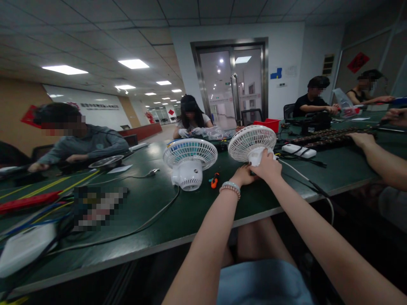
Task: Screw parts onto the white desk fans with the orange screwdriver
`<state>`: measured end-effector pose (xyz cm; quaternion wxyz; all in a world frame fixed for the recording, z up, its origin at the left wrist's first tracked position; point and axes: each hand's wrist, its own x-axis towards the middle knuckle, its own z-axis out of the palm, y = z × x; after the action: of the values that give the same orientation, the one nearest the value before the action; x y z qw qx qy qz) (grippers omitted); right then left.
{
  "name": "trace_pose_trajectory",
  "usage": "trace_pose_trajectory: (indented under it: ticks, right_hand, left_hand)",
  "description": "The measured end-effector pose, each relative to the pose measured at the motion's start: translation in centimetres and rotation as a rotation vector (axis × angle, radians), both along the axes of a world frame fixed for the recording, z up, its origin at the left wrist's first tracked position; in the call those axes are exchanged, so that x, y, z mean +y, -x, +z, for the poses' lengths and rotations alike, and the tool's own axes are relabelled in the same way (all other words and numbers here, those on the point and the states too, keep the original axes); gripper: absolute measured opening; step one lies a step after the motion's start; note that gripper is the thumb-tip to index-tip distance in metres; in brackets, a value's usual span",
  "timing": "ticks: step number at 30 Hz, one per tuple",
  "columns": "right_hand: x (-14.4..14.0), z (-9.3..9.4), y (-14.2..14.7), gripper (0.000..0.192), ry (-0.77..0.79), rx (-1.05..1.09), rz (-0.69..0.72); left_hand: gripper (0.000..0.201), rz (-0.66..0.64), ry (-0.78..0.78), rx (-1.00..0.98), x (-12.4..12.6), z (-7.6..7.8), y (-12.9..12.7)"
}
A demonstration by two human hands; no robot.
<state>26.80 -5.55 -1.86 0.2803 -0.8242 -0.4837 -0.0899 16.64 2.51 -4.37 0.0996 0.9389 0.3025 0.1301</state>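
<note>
2 small white fans stand on the green surface [159, 212]: the right hand [268, 165] is curled around the motor housing at the back of the nearer fan [252, 144], while the left hand [243, 174], a bead bracelet at its wrist, rests at that fan's base, its fingers apparently closed against it, though they are partly hidden. The second fan [190, 163] stands well to the left, untouched, with an orange-handled screwdriver [214, 180] lying between the 2 fans and a grey cable [159, 214] trailing toward the surface's near edge.
</note>
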Motion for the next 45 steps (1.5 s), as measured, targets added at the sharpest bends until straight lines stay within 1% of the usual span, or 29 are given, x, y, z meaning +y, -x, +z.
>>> trace_pose_trajectory:
  ticks: [3, 7, 11, 15, 17, 20, 24, 31, 35, 39, 42, 44, 45]
  right_hand:
    - [0.0, 0.0, 0.0, 0.093, 0.013, 0.007, -0.001]
    - [0.0, 0.0, 0.0, 0.093, -0.003, -0.003, -0.006]
    - [0.1, 0.0, -0.3, 0.094, 0.021, -0.003, -0.005]
    - [0.1, 0.1, -0.5, 0.094, 0.043, 0.002, 0.008]
    - [0.1, 0.1, -0.5, 0.093, 0.037, 0.002, 0.009]
    - [0.0, 0.0, -0.5, 0.092, 0.027, 0.003, 0.014]
    - [-0.1, -0.1, -0.5, 0.092, 0.021, -0.003, 0.029]
    - [-0.3, 0.2, -0.3, 0.092, 0.031, -0.008, 0.065]
    - [-0.5, 0.3, -0.1, 0.091, 0.033, -0.021, 0.07]
    - [-0.7, 0.3, -0.2, 0.094, 0.062, -0.007, 0.08]
    - [-0.6, 0.9, -0.6, 0.107, 0.121, 0.007, 0.103]
    - [-0.4, 2.2, -1.0, 0.112, 0.198, 0.007, 0.12]
    - [-0.3, 3.2, -1.2, 0.11, 0.245, 0.001, 0.129]
  left_hand:
    - [0.058, 0.013, 0.031, 0.025, 0.1, 0.0, 0.0]
    - [0.055, 0.006, 0.058, -0.006, 0.2, 0.0, 0.1]
    - [0.047, 0.004, 0.017, -0.05, 0.5, -0.1, 0.1]
    - [0.03, 0.064, -0.036, -0.044, 0.5, 0.1, 0.5]
    - [0.024, 0.078, -0.055, -0.045, 0.4, 0.3, 0.9]
    - [0.022, 0.106, -0.099, -0.047, 0.3, 0.6, 1.5]
    - [0.021, 0.199, -0.134, -0.042, 0.5, 1.0, 2.3]
    - [0.025, 0.279, -0.087, -0.066, 0.7, 1.3, 3.3]
    - [0.021, 0.294, -0.072, -0.073, 0.5, 1.5, 3.5]
    - [0.02, 0.313, -0.062, -0.066, 0.3, 1.8, 3.5]
    - [0.019, 0.325, -0.066, -0.062, 0.2, 1.9, 3.6]
    - [0.019, 0.327, -0.075, -0.069, 0.2, 1.9, 3.6]
    - [0.02, 0.326, -0.082, -0.075, 0.2, 1.9, 3.6]
